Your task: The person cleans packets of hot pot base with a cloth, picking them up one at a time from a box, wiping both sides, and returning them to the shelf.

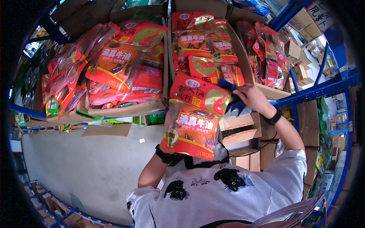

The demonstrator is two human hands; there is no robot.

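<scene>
A red and orange packet of hotpot base (194, 119) with Chinese print stands upright before my chest. My left hand (169, 117) grips it from behind at its left side, with most of the fingers hidden by the packet. At the packet's upper right corner, my right hand (251, 99) is closed on a dark blue cloth (229, 88). The cloth overlaps the packet's edge in this view. Both wrists wear black bands. Just beyond the packet, an open carton (243, 60) holds more of the same packets (190, 43).
To the left, another open carton (127, 108) is heaped with similar packets. More red packets (270, 62) fill a box at the right. Blue shelf beams (317, 89) run alongside, with open cardboard boxes (239, 127) below. Grey floor (87, 163) lies at lower left.
</scene>
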